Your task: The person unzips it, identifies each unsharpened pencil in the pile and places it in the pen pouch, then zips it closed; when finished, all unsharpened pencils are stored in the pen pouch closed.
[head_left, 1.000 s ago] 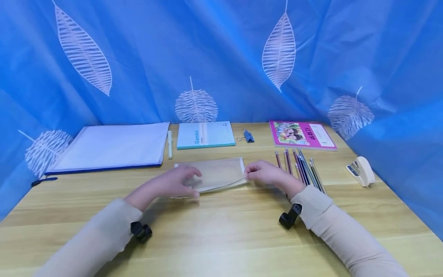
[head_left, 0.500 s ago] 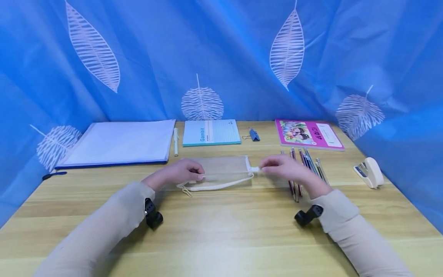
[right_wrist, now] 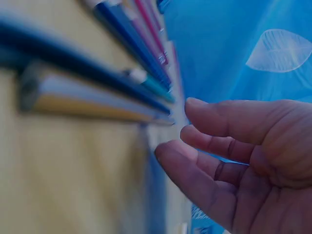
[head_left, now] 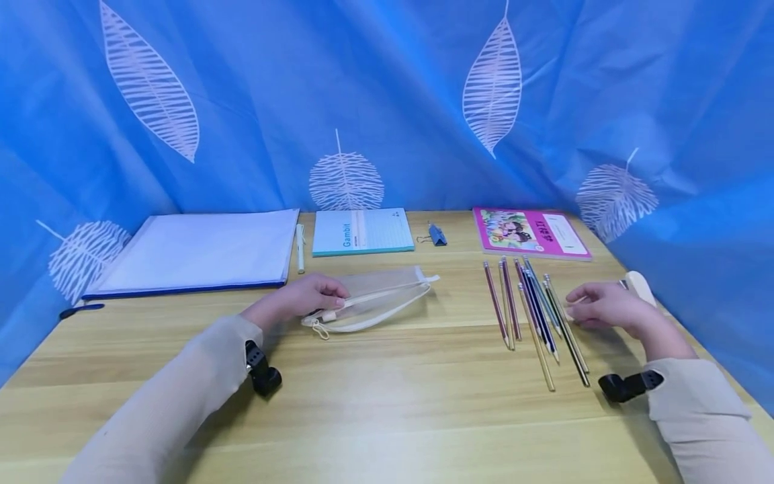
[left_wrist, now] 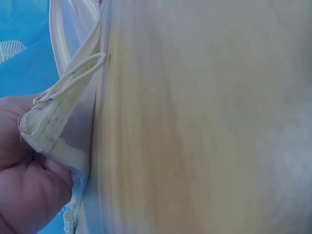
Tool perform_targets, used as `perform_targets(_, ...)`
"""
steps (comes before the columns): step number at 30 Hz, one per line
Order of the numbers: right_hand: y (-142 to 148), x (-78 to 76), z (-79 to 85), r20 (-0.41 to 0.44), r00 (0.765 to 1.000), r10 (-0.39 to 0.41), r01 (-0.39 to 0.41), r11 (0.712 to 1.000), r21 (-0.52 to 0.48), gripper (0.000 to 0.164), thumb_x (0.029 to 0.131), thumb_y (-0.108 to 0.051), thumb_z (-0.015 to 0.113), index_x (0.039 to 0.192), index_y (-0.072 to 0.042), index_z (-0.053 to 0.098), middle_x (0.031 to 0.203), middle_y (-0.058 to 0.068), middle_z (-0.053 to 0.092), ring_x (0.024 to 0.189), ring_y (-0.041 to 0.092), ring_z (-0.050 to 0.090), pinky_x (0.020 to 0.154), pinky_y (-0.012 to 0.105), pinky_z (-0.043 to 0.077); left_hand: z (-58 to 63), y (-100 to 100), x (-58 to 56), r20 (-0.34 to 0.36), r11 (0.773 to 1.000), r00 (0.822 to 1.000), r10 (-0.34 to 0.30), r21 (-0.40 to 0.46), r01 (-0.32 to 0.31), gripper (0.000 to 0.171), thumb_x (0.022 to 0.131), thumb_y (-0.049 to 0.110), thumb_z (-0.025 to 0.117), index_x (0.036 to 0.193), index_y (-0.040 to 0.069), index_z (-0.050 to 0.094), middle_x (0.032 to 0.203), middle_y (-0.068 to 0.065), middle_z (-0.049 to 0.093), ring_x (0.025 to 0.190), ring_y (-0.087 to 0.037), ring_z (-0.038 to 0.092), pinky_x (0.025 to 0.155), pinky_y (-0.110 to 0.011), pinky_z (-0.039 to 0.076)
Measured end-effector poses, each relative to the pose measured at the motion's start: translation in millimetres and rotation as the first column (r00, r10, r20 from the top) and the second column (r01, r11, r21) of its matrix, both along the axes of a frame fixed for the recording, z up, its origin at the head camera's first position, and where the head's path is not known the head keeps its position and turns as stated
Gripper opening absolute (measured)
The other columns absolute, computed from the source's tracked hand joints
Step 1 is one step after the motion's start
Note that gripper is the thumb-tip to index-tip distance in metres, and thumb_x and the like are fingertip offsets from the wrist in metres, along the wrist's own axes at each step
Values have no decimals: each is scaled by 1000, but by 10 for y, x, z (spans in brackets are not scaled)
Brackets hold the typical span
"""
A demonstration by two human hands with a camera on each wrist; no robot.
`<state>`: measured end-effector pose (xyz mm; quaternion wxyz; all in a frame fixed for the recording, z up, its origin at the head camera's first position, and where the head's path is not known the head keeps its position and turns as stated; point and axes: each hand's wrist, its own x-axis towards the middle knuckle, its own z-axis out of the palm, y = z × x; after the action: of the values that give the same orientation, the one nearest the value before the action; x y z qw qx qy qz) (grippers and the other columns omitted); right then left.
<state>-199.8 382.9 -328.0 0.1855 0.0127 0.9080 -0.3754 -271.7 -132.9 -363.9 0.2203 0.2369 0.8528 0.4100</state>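
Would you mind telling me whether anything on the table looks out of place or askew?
Mainly the pencils look untidy: to the right of the mesh pouch, they lie at differing angles with their ends uneven.

I seem to be at a study or office-style desk, judging by the pale wood-grain tabletop point(head_left: 387, 417), slender multicoloured wooden pencils point(head_left: 536, 338), rounded white stapler point(head_left: 641, 288) and light-blue paper notebook point(head_left: 387, 232) before me.
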Motion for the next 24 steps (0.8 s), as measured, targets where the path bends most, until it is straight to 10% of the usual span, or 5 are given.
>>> perform_targets(7,10,-11,-135,59,997,-54,57,997,-59,46,82,-10,64,115,13,43,91,7,58,75,10,60,68,28,55,-37,-7,-17,40,1000,999,20,19,-20,17,89,14,60,102,6,67,103,-6,63,97,-19,53,89,-36,40)
perform_targets(16,-231,-59,-75,43,996,-76,70,988,135,40,74,-4,61,105,11,40,87,15,49,66,14,56,60,28,54,1,5,65,30,996,996,81,32,-82,18,88,13,62,103,5,67,102,-7,65,93,-19,55,85,-35,44)
perform_targets(24,-56,-55,-145,29,993,-112,114,988,-106,47,79,-2,56,117,16,35,85,6,55,66,11,58,63,28,55,35,2,187,119,986,982,150,60,-157,20,86,10,63,105,3,66,90,-4,66,78,-16,57,71,-29,48)
